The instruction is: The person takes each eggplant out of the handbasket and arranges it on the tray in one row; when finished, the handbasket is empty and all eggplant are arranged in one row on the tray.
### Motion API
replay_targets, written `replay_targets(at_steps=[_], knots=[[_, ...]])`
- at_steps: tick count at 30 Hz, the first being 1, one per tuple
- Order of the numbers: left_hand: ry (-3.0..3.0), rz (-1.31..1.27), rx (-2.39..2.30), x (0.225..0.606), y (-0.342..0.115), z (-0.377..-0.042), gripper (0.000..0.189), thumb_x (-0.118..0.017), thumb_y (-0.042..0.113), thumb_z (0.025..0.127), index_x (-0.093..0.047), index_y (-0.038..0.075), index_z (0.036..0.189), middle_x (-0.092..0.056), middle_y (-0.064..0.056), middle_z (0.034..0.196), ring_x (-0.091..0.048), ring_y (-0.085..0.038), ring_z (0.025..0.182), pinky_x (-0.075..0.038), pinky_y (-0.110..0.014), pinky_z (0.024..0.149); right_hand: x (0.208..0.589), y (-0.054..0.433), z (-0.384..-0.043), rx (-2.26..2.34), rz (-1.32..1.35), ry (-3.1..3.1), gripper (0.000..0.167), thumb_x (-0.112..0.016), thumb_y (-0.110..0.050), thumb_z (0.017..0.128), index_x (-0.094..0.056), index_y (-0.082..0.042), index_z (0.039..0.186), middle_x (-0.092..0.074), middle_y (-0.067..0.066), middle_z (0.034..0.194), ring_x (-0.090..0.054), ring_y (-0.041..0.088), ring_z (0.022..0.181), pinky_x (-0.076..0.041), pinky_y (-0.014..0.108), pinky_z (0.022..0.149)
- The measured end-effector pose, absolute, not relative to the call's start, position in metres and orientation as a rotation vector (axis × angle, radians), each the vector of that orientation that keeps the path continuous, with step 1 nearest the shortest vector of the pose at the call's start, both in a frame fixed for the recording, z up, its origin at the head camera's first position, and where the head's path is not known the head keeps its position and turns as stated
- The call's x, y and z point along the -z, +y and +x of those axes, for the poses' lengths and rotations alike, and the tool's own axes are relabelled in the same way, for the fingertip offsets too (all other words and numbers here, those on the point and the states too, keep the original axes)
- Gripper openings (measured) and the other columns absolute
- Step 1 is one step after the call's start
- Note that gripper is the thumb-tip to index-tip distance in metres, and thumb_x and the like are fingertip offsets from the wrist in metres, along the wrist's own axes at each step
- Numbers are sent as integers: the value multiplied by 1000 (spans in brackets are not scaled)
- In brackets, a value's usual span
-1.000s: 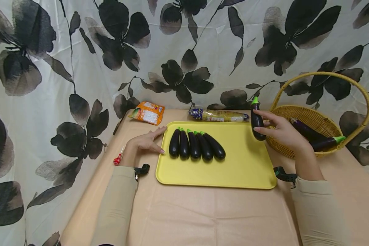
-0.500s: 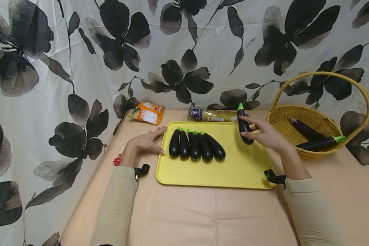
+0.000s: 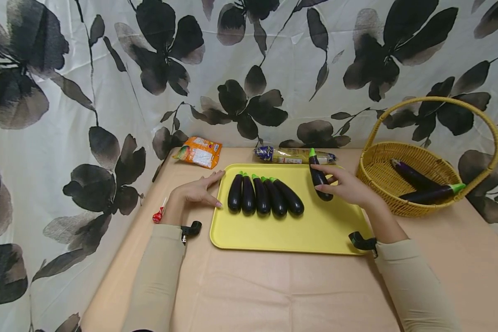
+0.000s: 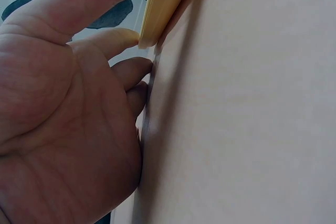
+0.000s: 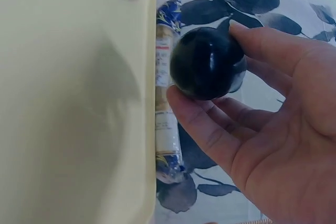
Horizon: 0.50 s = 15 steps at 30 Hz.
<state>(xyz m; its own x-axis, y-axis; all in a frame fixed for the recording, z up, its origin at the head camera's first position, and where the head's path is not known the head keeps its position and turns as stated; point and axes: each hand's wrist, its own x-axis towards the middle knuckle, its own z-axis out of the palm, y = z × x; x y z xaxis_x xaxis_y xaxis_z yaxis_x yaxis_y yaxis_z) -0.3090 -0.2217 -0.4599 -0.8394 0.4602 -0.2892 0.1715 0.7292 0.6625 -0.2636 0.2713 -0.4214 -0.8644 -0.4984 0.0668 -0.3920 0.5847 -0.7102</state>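
Note:
Between the thumb and fingers of my right hand (image 3: 348,186) is an eggplant (image 3: 318,177), its green stem end pointing away from me over the right part of the yellow tray (image 3: 315,230). The right wrist view shows that eggplant (image 5: 205,64) end-on, raised off the tray, its shadow falling on the surface. A row of several eggplants (image 3: 262,196) lies side by side on the tray's left half. My left hand (image 3: 195,192) rests at the tray's left edge with fingers spread and relaxed; in the left wrist view its fingertips touch the tray's rim (image 4: 163,9).
At right stands a wicker basket (image 3: 369,180) with a tall handle, holding two eggplants (image 3: 433,193). Behind the tray lie an orange snack bag (image 3: 203,152) and a long yellow-and-blue packet (image 3: 290,156). A red lollipop (image 3: 158,215) is beside my left wrist. A floral curtain (image 3: 240,55) hangs behind.
My right hand has carried the eggplant leftward from beside the basket, over the right side of the tray and slightly lower in view. My left hand and the row of eggplants have stayed put.

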Motion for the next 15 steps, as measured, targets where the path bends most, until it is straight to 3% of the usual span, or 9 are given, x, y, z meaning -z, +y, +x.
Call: replay_targets(at_steps=[4, 15], knots=[[2499, 485, -884, 460, -222, -309, 128, -95, 52, 68, -16, 35, 168, -5, 7, 177, 15, -46, 159, 9, -70, 124, 426, 265, -265, 1096, -818, 2678, 65, -69, -18, 101, -42, -10, 160, -42, 20, 162, -56, 40, 129, -51, 56, 102], [2504, 485, -879, 459, -222, -308, 127, -94, 52, 69, -16, 36, 168, -5, 7, 177, 15, -46, 159, 9, -70, 125, 435, 250, -264, 1013, -841, 2634, 65, -72, -22, 100, -46, -11, 158, -49, 17, 159, -62, 33, 119, -54, 45, 94]])
